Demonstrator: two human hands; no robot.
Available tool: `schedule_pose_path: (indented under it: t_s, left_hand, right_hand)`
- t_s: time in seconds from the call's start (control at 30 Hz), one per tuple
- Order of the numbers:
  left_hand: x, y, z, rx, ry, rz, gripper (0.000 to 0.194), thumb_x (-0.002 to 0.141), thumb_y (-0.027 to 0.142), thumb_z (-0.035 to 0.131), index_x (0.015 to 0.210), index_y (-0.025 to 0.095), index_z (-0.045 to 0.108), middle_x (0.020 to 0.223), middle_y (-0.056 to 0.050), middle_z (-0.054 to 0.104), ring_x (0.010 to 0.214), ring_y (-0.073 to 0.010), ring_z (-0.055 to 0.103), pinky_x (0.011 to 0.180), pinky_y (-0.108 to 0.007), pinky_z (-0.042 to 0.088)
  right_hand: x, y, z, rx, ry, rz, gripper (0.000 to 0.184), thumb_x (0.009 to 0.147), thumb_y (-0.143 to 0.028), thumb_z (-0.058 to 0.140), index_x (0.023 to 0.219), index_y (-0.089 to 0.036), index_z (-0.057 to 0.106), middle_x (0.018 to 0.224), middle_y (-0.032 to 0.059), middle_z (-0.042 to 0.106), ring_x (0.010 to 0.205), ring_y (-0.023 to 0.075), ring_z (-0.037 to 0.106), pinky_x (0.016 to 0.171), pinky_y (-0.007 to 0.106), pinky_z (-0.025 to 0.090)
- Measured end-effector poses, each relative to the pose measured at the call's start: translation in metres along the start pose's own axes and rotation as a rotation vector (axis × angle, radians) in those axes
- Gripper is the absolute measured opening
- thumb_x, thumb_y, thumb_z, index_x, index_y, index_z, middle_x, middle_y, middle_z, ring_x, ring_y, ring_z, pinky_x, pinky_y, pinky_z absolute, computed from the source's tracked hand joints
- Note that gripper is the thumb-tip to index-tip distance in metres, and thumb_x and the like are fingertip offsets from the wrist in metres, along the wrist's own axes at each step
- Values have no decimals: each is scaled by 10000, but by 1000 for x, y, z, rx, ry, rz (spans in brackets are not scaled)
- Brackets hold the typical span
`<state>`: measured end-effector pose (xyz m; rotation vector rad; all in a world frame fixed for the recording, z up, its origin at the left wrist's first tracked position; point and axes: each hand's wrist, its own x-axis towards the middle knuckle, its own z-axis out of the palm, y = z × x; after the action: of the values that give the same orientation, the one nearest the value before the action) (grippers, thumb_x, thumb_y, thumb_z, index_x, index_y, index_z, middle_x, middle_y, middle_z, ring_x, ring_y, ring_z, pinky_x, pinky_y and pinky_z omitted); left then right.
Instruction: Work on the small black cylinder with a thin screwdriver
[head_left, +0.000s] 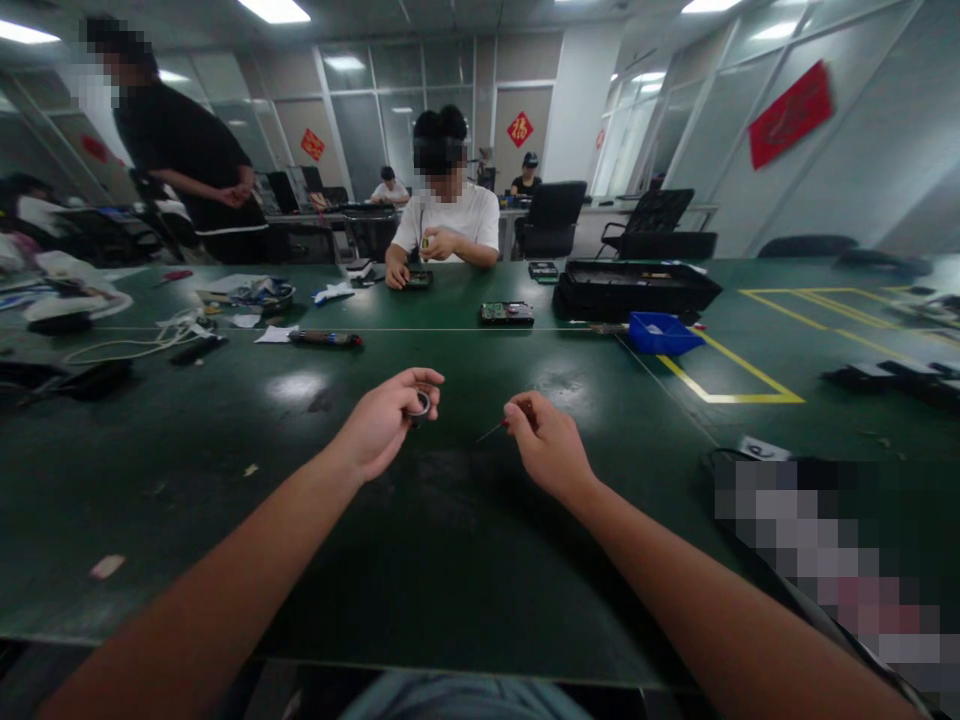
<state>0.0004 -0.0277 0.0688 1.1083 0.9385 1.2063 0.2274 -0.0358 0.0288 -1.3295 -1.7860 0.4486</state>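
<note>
Here's the big green worktop [420, 580], shining under the lights, and across it a person in white [480, 225], bent over a small job. Next down, the long black case [637, 292], over at the far right. Now the hands, both up over the near middle, apart: left hand [375, 430] half curled, right hand [551, 450] with its grip pinched tight. Beyond them, the blue bin [664, 334] sits just in front of the case, and the drive [507, 314] lies board up, left of it. In the right grip, the driver [528, 408], seemingly a screwdriver, thin shaft angled down and leftward. Smallest, the ring [420, 404], in the left grip between thumb and fingers. The danger? That loose-looking hold could let the ring slip and roll; a careless inward swing could jab the left fingers with that tip.
</note>
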Motion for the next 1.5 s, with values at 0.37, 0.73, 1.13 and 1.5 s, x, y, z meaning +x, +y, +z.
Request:
schedule_pose_path:
  t_s: [0.37,0.73,1.13,1.5]
  left_hand:
    - [-12,-51,30,809,-604,297,333,755,104,413,909,158,703,803,-46,650,836,-203,579,918,-392,402]
    - [7,-67,2,931,-218,322,303,849,131,551,1143,193,593,1149,-97,622,1091,-254,571,979,-426,458]
    - [12,-70,-2,933,-157,357,376,860,194,674,1234,216,647,1244,-71,657,1185,-254,568,1045,-421,421]
    - [11,-67,-1,919,-158,371,355,839,178,696,1189,232,675,1218,-54,672,1157,-245,586,1035,-415,429]
  right_hand:
    - [1,2,3,-16,-36,7,184,965,-330,490,899,-212,615,775,20,689,724,183,652,687,307,447]
    - [-2,-3,0,73,-150,-52,141,963,-286,496,921,-216,610,803,13,688,753,175,652,702,308,466]
    - [-3,-7,0,61,-191,-59,187,934,-380,599,921,-214,683,767,6,718,712,170,667,675,301,476]
    - [-4,0,-1,167,59,-29,210,957,-404,558,908,-214,635,749,20,695,685,178,671,670,311,510]
